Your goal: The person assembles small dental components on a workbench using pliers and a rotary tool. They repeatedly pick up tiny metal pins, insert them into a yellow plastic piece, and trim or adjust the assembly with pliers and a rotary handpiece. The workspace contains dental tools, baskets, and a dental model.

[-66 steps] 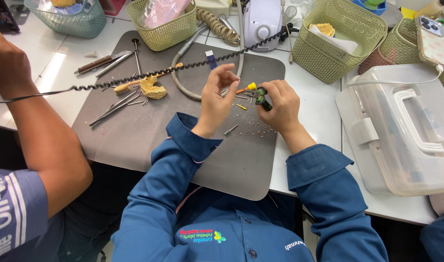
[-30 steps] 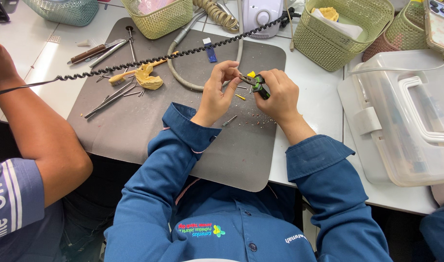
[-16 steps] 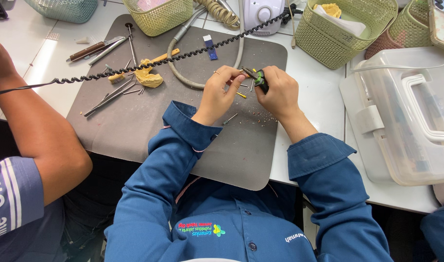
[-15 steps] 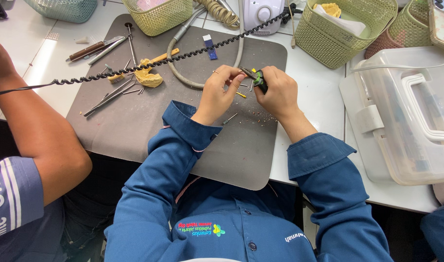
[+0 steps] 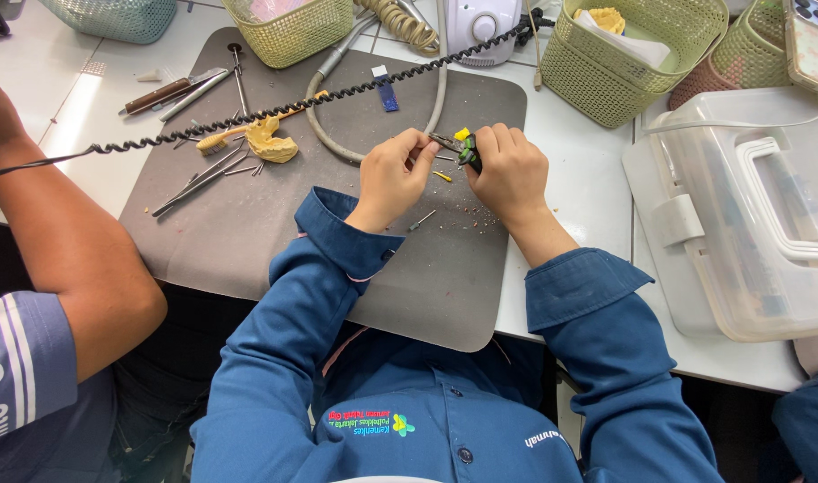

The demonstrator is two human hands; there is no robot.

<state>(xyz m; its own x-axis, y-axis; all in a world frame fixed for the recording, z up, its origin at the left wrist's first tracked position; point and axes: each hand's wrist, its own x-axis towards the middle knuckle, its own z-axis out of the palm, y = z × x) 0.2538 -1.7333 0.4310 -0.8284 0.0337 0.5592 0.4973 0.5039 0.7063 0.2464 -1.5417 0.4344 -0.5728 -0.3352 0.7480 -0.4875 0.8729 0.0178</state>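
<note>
My right hand (image 5: 509,170) grips small pliers (image 5: 463,149) with green and yellow handles, jaws pointing left. My left hand (image 5: 396,172) pinches something thin at the plier jaws; it is too small to make out. Both hands hover over a dark grey work mat (image 5: 248,224), sleeves in blue. A small yellow piece (image 5: 442,176) and a short metal pin (image 5: 421,220) lie on the mat just below the hands, among fine debris.
A black coiled cord (image 5: 248,112) crosses the mat. A yellow dental cast (image 5: 270,141) and metal instruments (image 5: 203,170) lie at its left. Woven baskets (image 5: 624,63) stand behind, a clear plastic case (image 5: 749,215) at right. Another person's arm (image 5: 60,233) rests at left.
The view has drifted slightly, so the hands sit a little higher in the frame. My hands have drawn closer together around the pliers. The neighbour's arm stays put.
</note>
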